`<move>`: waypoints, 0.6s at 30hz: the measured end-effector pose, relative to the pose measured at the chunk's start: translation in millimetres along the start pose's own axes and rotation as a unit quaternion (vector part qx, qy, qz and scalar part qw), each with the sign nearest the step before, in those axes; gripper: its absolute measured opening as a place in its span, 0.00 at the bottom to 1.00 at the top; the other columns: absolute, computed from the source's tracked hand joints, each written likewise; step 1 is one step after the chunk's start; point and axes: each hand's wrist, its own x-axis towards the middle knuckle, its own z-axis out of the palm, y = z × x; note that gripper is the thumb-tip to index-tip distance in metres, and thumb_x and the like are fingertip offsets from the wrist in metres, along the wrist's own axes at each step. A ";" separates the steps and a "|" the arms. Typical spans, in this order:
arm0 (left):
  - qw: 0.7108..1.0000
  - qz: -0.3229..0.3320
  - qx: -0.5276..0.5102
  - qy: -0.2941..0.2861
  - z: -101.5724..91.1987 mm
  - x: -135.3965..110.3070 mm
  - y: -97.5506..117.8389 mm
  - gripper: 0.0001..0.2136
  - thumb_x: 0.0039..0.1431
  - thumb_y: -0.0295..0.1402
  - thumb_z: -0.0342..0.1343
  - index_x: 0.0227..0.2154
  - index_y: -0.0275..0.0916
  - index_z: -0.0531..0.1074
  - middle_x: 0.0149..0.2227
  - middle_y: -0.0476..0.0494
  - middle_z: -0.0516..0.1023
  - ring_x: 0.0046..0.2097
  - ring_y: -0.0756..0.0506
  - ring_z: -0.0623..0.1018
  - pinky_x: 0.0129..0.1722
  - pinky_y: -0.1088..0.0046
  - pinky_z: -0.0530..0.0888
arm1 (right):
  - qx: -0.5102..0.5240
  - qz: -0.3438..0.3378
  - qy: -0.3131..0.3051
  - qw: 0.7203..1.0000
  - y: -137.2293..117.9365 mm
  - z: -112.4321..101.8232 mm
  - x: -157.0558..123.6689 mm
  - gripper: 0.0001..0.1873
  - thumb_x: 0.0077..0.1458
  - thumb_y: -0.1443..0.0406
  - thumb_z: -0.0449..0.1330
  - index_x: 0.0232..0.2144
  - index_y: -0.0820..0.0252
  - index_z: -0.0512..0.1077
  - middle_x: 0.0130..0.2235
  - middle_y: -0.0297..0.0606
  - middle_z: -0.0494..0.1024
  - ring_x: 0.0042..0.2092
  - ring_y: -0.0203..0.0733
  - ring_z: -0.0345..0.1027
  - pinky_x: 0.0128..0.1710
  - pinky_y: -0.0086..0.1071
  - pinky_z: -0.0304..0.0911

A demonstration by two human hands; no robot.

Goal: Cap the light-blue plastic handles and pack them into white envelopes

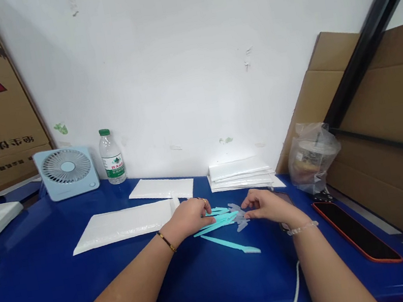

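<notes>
Several teal eyebrow razors (221,221) bunched mid-tabletop (224,289), translucent ends (242,226) fanned toward the right edge; my left hand (190,217) sits at the handles, can't tell if clamped; my right hand (269,205) has thumb and forefinger slightly apart at those ends; I'd judge partway: most bunched, ends uneven, one loose razor (228,243) toward the front edge.

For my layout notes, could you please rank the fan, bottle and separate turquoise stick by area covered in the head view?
1. Fan
2. Bottle
3. Separate turquoise stick
</notes>
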 end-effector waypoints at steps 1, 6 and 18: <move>1.000 0.026 -0.004 0.004 0.1 -1.4 2.5 0.15 0.48 0.45 0.58 0.34 0.42 0.73 0.33 0.48 0.74 0.34 0.47 0.73 0.27 0.75 0.62 | 0.002 -0.006 -0.001 1.000 -0.6 -0.4 -0.2 0.11 0.44 0.60 0.64 0.30 0.60 0.75 0.31 0.36 0.72 0.30 0.37 0.64 0.28 0.28 0.60; 0.985 0.154 0.009 -0.075 9.3 -7.5 19.2 0.12 0.46 0.44 0.61 0.32 0.44 0.75 0.33 0.49 0.73 0.34 0.48 0.72 0.29 0.74 0.62 | -0.003 -0.014 -0.004 1.000 -4.6 -3.0 -1.7 0.09 0.48 0.60 0.61 0.30 0.60 0.76 0.29 0.37 0.74 0.29 0.37 0.64 0.27 0.29 0.60; 0.979 0.017 -0.200 -0.013 2.7 -1.9 8.6 0.13 0.57 0.43 0.47 0.34 0.39 0.69 0.31 0.46 0.75 0.32 0.48 0.73 0.29 0.74 0.66 | 0.169 -0.088 0.056 0.980 -35.1 -14.2 -13.7 0.14 0.50 0.58 0.62 0.39 0.57 0.75 0.38 0.41 0.76 0.37 0.42 0.68 0.35 0.33 0.65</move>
